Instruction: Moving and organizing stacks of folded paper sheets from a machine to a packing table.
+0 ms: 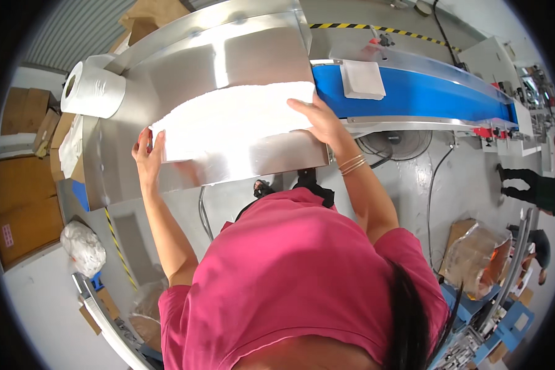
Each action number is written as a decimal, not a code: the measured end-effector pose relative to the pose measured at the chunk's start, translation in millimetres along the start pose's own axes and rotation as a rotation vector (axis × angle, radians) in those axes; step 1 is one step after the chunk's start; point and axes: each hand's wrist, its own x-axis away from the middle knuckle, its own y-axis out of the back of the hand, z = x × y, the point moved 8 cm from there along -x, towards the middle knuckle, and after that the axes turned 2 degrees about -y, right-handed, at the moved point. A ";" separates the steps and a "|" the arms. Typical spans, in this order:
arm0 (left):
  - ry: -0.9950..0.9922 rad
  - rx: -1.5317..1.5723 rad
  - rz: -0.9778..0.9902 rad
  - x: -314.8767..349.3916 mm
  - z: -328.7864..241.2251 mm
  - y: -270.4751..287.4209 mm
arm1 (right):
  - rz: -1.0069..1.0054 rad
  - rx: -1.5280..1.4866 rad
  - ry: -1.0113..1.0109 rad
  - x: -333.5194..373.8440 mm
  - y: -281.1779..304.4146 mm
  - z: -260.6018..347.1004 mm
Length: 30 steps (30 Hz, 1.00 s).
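Observation:
A long row of soft white sheets (231,120), like tissues or napkins pressed side by side, lies on the stainless steel table (166,74). My left hand (148,154) closes on its left end, thumb on the near side and fingertips beyond. At the other end my right hand (319,120) presses the row, its thumb over the top; some of its fingers are hidden. Just right of that hand, a square folded stack of white sheets (362,79) sits on the blue conveyor belt (413,95).
A large white roll (95,90) stands at the table's left end. Cardboard boxes (28,197) are piled at far left. A fan (396,143) and cables are under the conveyor. Bagged goods (475,256) lie at lower right; another person's legs (527,185) show at far right.

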 end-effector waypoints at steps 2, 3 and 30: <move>-0.015 0.007 0.029 -1.7 1.3 -2.0 | 0.043 -0.129 -0.041 -7.8 -8.3 -16.1; -0.018 0.017 0.044 -4.1 5.5 0.0 | 0.036 -0.136 -0.068 -13.3 -11.7 -27.6; -0.284 -0.310 -0.639 89.6 -86.1 47.3 | -0.851 1.036 0.415 42.2 167.6 138.5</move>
